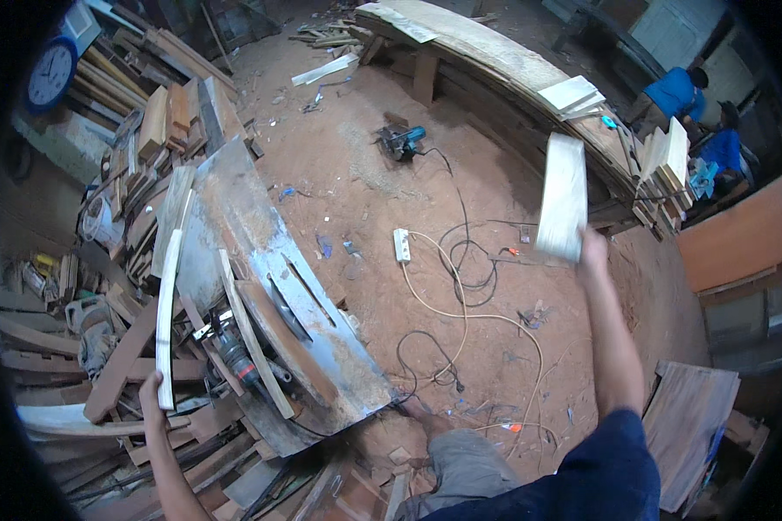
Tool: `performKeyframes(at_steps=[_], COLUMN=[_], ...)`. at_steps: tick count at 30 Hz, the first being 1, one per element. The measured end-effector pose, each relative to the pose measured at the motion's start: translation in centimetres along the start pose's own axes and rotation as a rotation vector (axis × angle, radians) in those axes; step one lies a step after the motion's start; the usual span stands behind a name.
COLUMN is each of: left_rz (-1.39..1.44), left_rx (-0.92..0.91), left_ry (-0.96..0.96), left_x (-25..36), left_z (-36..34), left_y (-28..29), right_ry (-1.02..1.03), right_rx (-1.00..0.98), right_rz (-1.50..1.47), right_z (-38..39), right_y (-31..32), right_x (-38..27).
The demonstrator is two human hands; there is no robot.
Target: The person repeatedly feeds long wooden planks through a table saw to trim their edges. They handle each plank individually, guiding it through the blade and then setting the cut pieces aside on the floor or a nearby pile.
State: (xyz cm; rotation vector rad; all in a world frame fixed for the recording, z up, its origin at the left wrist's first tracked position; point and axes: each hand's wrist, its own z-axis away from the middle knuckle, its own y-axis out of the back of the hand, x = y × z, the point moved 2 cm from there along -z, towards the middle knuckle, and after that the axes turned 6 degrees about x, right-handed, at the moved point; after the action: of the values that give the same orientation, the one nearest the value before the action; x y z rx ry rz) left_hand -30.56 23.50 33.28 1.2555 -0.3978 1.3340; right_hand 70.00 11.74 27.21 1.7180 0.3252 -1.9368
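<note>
My left hand (152, 392) grips the lower end of a long pale wooden strip (169, 321), raised over the left of a metal table saw (300, 282) with a slotted, dusty top. Beside it lie a narrow strip (252, 330) and a power tool (239, 360). At right, my right hand (593, 252) holds a short, wide pale board (561, 195) upright at its lower end, in front of the long workbench.
Lumber piles (165, 117) crowd the left. A circular saw (404, 141), power strip (401, 246) and looping cords lie on the dusty floor. The long bench (487, 52) carries boards. Two people in blue (673, 94) are at the upper right. Panels (695, 425) stand lower right.
</note>
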Motion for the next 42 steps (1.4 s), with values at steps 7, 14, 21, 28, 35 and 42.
performKeyframes(at_steps=[7,14,21,28,35,42], left_rz=[0.277,0.414,0.509,0.737,0.523,0.174], left_rx=[0.009,-0.17,-0.431,-0.734,-0.855,-0.374], left_ry=[0.0,0.072,0.03,0.469,0.218,-0.178], left_x=[-4.3,-7.4,-9.5,-13.5,-13.9,-14.5], left_z=[12.2,25.7,41.8,58.6,63.8,70.5], left_y=[3.5,-3.7,-9.2,-10.4,-8.5,-11.3], right_ry=[0.039,-0.146,-0.53,-0.687,-0.127,0.099], right_rx=[-0.114,-0.565,-1.008,-0.826,-0.698,-0.894], right_rz=[-0.24,0.08,-0.238,-0.482,-0.207,-0.155], right_z=[-5.7,21.0,49.6,59.8,63.3,61.8], right_y=[-10.0,-13.2,-12.7,-1.7,7.6,10.7], right_x=[-14.1,-1.4,3.9,0.4,-4.5,-3.6])
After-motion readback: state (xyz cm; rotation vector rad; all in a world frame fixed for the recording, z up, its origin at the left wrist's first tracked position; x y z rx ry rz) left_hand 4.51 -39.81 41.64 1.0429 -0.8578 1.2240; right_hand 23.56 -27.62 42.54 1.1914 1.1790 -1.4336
